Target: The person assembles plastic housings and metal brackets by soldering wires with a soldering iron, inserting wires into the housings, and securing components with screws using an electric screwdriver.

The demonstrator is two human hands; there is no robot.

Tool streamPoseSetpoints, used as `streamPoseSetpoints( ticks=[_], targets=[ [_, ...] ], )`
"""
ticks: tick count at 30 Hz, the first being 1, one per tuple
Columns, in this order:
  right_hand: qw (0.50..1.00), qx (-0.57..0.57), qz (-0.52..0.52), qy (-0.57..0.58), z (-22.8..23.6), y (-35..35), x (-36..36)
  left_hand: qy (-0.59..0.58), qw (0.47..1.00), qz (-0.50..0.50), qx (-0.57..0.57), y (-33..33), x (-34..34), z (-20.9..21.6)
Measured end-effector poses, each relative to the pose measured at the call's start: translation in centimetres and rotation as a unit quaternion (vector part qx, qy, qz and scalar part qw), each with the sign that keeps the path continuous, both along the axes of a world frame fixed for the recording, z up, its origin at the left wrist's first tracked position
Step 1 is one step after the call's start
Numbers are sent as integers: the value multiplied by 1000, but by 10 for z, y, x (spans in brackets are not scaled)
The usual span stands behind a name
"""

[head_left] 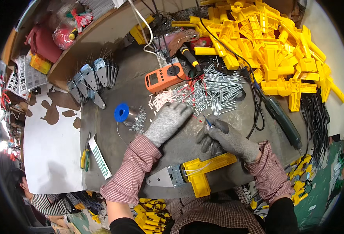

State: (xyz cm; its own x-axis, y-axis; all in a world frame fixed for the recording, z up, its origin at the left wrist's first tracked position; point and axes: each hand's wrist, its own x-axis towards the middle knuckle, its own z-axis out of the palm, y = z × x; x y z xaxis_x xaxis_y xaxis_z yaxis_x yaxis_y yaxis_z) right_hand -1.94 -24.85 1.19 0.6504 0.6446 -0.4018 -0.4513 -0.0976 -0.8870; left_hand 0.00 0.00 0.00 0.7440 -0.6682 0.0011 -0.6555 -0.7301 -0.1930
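My left hand (170, 120), in a grey knit glove, rests at the near edge of a pile of silver screws (219, 91) and small pale pink sleeves (162, 99). Its fingers are bent together; whatever they hold is hidden. Just off its fingertips is a thin red piece (197, 118). My right hand (230, 136), gloved too, pinches a slim blue-and-silver tool (208, 122) pointing toward the left hand. Below both hands lies a yellow plastic housing (198, 175) with white wires and a grey metal blade plate (160, 178) attached.
An orange meter (164, 78) stands behind the screws. Yellow housings (273, 50) are heaped at the back right, beside a green-handled soldering iron (283, 121) and black cables (314, 117). At left are a solder spool (123, 113), pliers (85, 156), a sticker strip (100, 156) and metal plates (88, 80).
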Motion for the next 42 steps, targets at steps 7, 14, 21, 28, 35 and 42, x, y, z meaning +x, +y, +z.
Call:
streamPoseSetpoints(
  ticks=[7,14,21,28,35,42],
  targets=[
    [991,32,22,-124,-1,6,13,11,969,-27,-246,-7,-55,29],
    [991,56,-28,-118,-19,11,32,-78,966,-245,-18,-24,-101,53],
    [994,34,55,-89,17,2,11,-132,952,-274,25,-19,-100,57],
    [990,30,-43,-129,27,3,-3,210,695,214,-653,-39,-102,54],
    [979,-22,32,-199,27,0,-17,236,452,371,-776,-47,-117,58],
    [824,-112,298,-468,26,18,-31,9,801,124,-586,-49,-198,-16]
  ],
)
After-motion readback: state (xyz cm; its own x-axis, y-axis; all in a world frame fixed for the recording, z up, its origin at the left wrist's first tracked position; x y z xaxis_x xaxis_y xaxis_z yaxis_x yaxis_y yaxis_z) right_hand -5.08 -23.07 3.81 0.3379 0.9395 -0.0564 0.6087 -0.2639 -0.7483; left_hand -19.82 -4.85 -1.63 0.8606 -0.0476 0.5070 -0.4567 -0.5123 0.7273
